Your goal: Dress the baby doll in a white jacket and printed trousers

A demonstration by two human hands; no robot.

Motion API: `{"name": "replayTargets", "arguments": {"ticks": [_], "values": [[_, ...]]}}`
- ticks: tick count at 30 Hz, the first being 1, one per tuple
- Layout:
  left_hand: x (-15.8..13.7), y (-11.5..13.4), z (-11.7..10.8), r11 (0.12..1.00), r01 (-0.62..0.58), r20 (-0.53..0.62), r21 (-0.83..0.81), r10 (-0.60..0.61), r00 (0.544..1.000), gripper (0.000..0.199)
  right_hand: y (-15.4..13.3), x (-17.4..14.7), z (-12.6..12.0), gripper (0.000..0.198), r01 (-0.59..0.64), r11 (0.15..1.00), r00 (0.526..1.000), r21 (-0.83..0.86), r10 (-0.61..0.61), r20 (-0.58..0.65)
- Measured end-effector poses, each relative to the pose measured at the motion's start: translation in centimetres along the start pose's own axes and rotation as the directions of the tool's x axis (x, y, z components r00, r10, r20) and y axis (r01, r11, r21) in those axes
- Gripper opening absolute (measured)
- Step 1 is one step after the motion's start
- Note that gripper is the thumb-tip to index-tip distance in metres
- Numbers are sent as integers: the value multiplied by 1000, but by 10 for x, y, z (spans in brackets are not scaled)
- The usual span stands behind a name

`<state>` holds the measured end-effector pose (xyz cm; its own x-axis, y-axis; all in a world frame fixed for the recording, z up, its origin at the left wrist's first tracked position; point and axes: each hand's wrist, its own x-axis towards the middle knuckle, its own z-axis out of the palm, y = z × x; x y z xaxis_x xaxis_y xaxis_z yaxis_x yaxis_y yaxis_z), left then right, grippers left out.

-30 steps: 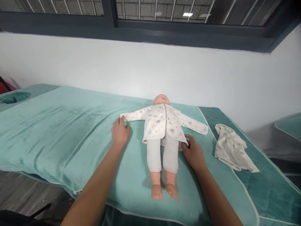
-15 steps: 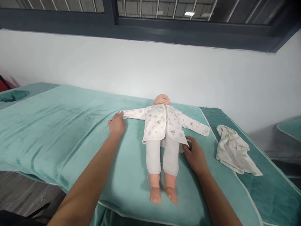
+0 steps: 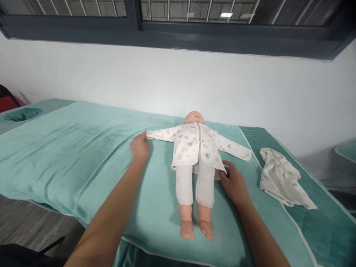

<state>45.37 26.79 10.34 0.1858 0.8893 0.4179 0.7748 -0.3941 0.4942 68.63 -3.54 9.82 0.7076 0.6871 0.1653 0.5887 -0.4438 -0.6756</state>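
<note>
A baby doll [image 3: 194, 117] lies on its back on the bed, head toward the wall and bare feet toward me. It wears a white printed jacket [image 3: 185, 146], its front edges side by side, and white trousers [image 3: 184, 184]. My left hand [image 3: 139, 146] is closed on the cuff of the jacket sleeve stretched out to the left. At the jacket's lower right corner, my right hand [image 3: 233, 181] pinches the hem between thumb and fingers. The other sleeve [image 3: 236, 150] lies spread to the right, its end covering the doll's hand.
A crumpled white printed garment [image 3: 283, 180] lies on the darker green cover at the right. The pale green bed cover [image 3: 69, 148] stretches far to the left, against a white wall [image 3: 167, 81]. Above runs a dark window frame [image 3: 167, 39]. A red and black object [image 3: 7, 102] stands at the far left.
The camera view has shifted slightly, so everything sits a little further right. Both hands keep their places on the sleeve cuff and the hem; the doll has not moved.
</note>
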Motion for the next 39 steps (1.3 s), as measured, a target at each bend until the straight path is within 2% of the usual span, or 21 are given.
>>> {"name": "replayTargets", "arguments": {"ticks": [6, 10, 14, 18, 25, 32, 39], "values": [[2, -3, 2, 989, -6, -32, -150, 1, 999, 43, -2, 0, -1, 44, -7, 1000, 1000, -22, 7, 10], [3, -1, 1, 959, 20, -7, -281, -23, 1000, 41, -2, -1, -1, 43, -7, 1000, 1000, -20, 7, 3], [3, 1, -1, 958, 76, 57, -277, -63, 996, 43, -2, -1, 0, 44, 2, 1000, 1000, -12, -2, 3], [4, -1, 0, 964, 73, 111, -257, -46, 993, 41, -2, -1, -1, 44, -2, 1000, 1000, -1, 2, 9], [9, -3, 0, 874, 160, 119, -458, -119, 986, 49, 1, 0, 0, 42, 37, 999, 999, 2, -37, 7], [13, 3, -3, 819, 164, 104, -550, -128, 986, 49, -2, -1, -1, 42, 40, 999, 999, 2, -40, 4], [16, -2, 4, 862, 127, 118, -491, -78, 990, 55, -5, -1, -2, 40, 9, 1000, 1000, -10, -9, -4]]}}
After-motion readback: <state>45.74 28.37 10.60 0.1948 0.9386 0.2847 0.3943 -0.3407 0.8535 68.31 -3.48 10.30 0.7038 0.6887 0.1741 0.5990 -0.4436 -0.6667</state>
